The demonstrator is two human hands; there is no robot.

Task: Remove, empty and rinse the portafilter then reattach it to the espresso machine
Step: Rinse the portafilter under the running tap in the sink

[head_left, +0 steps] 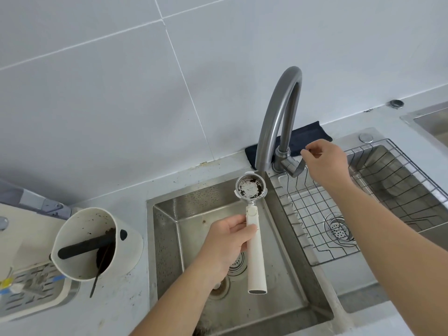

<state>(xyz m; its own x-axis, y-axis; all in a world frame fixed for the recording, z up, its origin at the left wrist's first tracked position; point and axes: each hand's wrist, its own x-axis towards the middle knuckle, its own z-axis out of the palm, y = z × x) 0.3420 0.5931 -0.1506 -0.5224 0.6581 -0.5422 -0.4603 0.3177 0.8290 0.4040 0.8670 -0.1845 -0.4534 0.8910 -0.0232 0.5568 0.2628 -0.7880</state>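
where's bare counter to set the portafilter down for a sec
Bare counter runs behind the left sink, between the wall and its back rim, left of the faucet. Another strip lies between the knock box and that sink. Far left is crowded by the drip tray; the right basin is covered by a wire rack.

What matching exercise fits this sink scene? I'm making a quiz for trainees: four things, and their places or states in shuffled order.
Things:
1. portafilter
2. knock box
3. dark cloth
4. wire rack

Places or states:
A. behind the tap
B. over the right basin
C. held over the left basin
D. on the counter, left of the sink

Pairs: 1-C, 2-D, 3-A, 4-B
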